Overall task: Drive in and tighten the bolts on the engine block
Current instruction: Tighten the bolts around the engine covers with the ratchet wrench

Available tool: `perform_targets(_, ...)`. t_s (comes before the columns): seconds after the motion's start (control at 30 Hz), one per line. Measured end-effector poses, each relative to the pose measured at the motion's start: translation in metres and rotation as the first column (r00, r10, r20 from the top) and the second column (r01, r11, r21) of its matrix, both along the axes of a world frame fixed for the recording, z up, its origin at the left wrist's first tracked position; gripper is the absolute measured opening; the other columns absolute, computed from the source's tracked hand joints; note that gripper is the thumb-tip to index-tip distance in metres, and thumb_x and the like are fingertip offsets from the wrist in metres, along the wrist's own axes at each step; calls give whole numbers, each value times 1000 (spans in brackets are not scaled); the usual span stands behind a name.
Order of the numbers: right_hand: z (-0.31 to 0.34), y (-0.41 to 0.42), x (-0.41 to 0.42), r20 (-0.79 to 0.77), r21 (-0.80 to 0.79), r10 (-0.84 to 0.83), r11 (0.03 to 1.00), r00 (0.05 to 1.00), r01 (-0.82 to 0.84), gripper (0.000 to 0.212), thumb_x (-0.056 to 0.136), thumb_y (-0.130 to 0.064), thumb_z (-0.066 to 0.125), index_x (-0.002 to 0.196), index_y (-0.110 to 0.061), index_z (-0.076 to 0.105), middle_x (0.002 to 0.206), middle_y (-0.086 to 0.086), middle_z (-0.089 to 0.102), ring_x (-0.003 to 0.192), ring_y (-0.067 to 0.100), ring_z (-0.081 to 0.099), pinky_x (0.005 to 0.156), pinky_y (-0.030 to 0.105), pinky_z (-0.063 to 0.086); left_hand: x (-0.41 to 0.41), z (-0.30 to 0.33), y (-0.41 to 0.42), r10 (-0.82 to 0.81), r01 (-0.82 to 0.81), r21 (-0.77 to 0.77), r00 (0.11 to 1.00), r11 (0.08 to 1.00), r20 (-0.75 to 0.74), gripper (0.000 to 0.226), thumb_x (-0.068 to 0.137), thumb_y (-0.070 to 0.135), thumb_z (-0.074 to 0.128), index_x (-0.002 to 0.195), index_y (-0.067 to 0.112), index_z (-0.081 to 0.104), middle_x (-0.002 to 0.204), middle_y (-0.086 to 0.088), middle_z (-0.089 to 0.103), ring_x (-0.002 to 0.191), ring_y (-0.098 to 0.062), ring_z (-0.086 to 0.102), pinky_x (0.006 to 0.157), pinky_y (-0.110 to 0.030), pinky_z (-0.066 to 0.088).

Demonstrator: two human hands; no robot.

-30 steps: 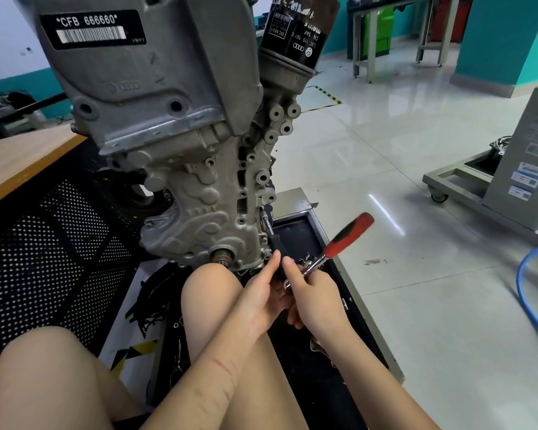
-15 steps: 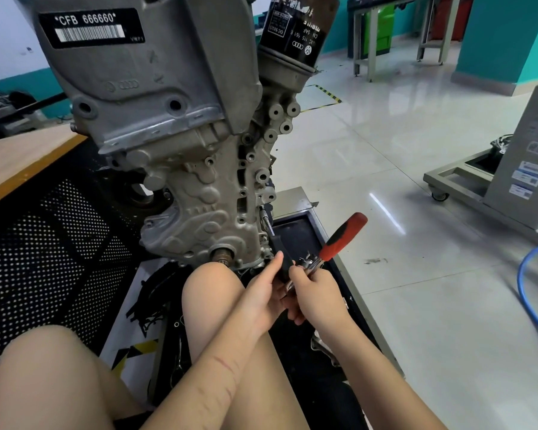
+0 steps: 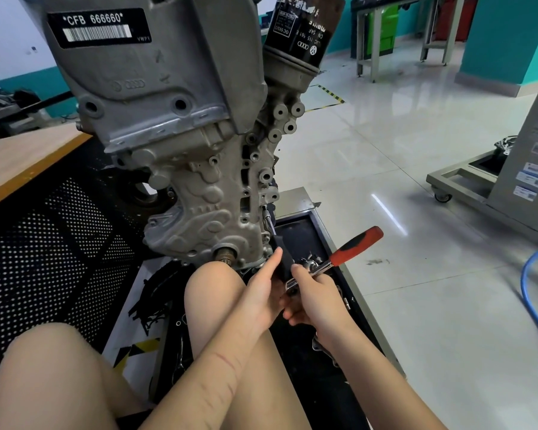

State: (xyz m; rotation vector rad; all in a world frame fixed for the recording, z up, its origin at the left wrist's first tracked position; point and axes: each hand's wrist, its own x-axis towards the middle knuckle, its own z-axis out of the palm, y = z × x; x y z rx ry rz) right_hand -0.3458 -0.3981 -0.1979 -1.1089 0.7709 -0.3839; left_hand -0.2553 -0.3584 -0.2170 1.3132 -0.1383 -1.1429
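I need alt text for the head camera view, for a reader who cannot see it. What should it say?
A seated person's two hands, left hand and right hand, grip a ratchet wrench with a red and black handle at the bottom edge of a grey engine block. A black oil filter sits on the block's upper right.

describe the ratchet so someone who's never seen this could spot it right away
Start at the big grey engine block and go down to its lower right corner, above the black tray. There the two hands meet, and the ratchet sticks out up and right from the right hand. Its red and black handle is the only bright red thing nearby.
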Motion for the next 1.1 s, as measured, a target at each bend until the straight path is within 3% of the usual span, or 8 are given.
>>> perform_targets(0.07,1,1,-1,-8,-21,4,1000,1000,-4,32,96,-25,44,70,-7,49,49,9,54,30,13,48,34,19,41,8,2,-6,96,-98,-42,994,994,-49,39,91,48,43,92,15,63,66,0,70,58,-15,64,53,-23,44)
perform_targets(0.13,1,1,-2,-9,-28,7,1000,1000,-8,33,96,-24,44,70,-6,50,50,9,55,31,12,48,34,19,42,19,7,-15,181,-184,-45,981,982,-74,39,93,44,43,95,10,61,69,-3,71,72,-17,63,68,-28,47)
perform_targets(0.37,-4,4,-3,-23,-81,21,996,1000,-22,32,96,-25,46,70,-7,48,51,7,55,30,12,48,33,18,39,55,20,-37,201,-204,53,978,978,61,33,99,38,33,82,15,50,89,1,60,71,-11,47,64,-25,38)
perform_targets(0.5,-8,5,-1,-47,-147,54,987,997,-60,30,96,-27,46,72,-7,47,52,6,54,32,13,49,33,19,39,68,22,-48,196,-197,31,979,980,56,28,100,34,31,95,16,51,95,1,59,91,-13,55,99,-33,34)
perform_targets(0.7,-9,5,2,-62,-182,86,979,994,-96,32,95,-27,47,71,-7,47,52,5,55,32,13,49,34,20,41,73,27,-62,248,-254,49,964,966,97,26,100,23,38,78,14,50,79,1,58,68,-11,55,62,-25,43)
perform_targets(0.87,-11,7,0,-59,-167,116,978,992,-124,32,95,-26,46,70,-6,48,48,3,55,31,14,49,34,20,41,75,23,-59,247,-254,59,963,965,105,25,99,21,40,77,14,50,77,1,58,68,-11,54,64,-26,44)
perform_targets(1.03,-12,8,-2,-91,-103,242,963,966,-250,33,94,-24,49,66,-7,48,53,7,54,31,12,48,34,18,41,78,12,-48,204,-217,106,971,970,121,25,99,25,39,79,17,51,49,10,64,65,-8,58,75,-26,43)
perform_targets(1.1,-13,12,-3,-101,-68,302,949,948,-309,27,93,-22,51,71,-8,47,54,7,53,30,10,48,33,18,41,76,9,-44,166,-184,135,977,974,134,24,99,25,39,82,15,53,48,10,63,51,-6,62,66,-23,44)
